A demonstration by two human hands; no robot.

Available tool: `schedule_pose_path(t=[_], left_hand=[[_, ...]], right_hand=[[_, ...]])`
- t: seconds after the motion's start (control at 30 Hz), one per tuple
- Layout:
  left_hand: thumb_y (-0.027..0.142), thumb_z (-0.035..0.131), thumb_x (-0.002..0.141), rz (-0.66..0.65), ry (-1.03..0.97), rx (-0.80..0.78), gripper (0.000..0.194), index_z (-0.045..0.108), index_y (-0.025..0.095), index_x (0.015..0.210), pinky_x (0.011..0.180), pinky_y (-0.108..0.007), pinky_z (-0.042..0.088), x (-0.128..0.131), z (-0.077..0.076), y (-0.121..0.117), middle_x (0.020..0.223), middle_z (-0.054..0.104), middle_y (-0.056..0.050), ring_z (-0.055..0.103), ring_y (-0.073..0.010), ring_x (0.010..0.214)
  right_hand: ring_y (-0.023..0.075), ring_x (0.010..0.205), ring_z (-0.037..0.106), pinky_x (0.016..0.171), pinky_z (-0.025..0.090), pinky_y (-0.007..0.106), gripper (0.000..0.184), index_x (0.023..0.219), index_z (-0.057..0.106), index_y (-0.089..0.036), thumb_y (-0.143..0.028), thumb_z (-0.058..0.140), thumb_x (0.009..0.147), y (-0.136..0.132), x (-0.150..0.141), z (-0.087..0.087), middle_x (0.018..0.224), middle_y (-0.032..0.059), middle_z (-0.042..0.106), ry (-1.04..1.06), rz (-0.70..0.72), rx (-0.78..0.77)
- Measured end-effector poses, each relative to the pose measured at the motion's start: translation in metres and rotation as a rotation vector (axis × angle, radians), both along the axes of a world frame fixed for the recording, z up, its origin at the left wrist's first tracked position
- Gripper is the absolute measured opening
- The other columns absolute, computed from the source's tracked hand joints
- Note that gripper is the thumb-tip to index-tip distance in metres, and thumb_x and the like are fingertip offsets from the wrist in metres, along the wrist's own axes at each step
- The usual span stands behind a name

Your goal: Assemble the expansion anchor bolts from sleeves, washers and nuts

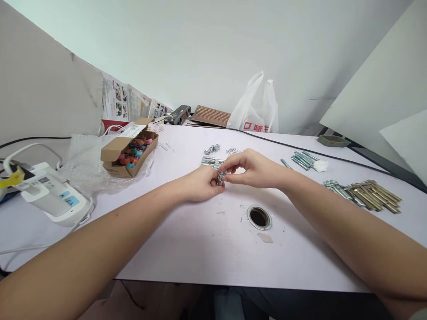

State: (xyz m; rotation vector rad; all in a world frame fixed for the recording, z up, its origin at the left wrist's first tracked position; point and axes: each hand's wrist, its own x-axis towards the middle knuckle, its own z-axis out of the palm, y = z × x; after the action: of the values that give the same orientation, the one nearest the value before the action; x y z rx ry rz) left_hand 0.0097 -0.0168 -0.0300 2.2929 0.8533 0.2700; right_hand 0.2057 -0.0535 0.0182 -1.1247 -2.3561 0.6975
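My left hand [203, 183] rests at the middle of the table, its fingers wrapped round a small silver bolt [220, 180] that stands roughly upright. My right hand [248, 168] meets it from the right, thumb and forefinger pinching a nut [222, 174] at the bolt's top end. Most of the bolt is hidden in the left fingers. Just behind the hands lie several silver metal sleeves [208, 161], partly covered by the hands. Farther back sit a small heap of nuts [212, 149] and a scatter of washers [231, 151].
Blue-silver bolts [303, 160] and yellow-and-silver anchor bolts [376, 195] lie to the right. A round hole with a metal rim [249, 215] opens in the table. At left are a cardboard box [115, 151] and a white power strip [50, 195]. A plastic bag [247, 111] stands behind; a black cable [300, 149] crosses.
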Motion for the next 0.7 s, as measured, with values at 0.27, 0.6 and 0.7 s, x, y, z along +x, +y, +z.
schedule_pose_path(t=[0.27,0.6,0.7], left_hand=[[0.039,0.056,0.074,0.039,-0.004,-0.013,0.028,0.045,0.019,0.058,0.047,-0.026,0.026,0.001,0.004,-0.003,0.052,0.040,0.003,0.034,-0.0101,0.050],[0.043,0.053,0.077,-0.010,-0.003,-0.027,0.030,0.047,0.018,0.062,0.050,-0.025,0.030,0.001,0.001,0.000,0.057,0.042,0.003,0.037,-0.0100,0.054],[0.044,0.053,0.077,0.012,0.012,-0.018,0.030,0.047,0.018,0.061,0.048,-0.025,0.028,0.000,0.002,0.000,0.055,0.041,0.003,0.035,-0.0098,0.052]], right_hand=[[0.0168,0.075,0.060,0.069,0.048,0.030,0.026,0.091,0.067,-0.018,-0.037,0.071,0.074,-0.008,-0.004,-0.021,0.081,0.0037,0.068,0.099,-0.173,0.017],[0.0151,0.073,0.057,0.072,0.044,0.030,0.019,0.073,0.068,-0.019,-0.037,0.067,0.080,-0.014,-0.004,-0.030,0.072,0.0022,0.064,0.139,-0.164,0.227],[0.0155,0.074,0.056,0.072,0.043,0.030,0.020,0.083,0.067,-0.019,-0.038,0.068,0.077,-0.014,-0.003,-0.033,0.076,0.0022,0.063,0.137,-0.192,0.220]])
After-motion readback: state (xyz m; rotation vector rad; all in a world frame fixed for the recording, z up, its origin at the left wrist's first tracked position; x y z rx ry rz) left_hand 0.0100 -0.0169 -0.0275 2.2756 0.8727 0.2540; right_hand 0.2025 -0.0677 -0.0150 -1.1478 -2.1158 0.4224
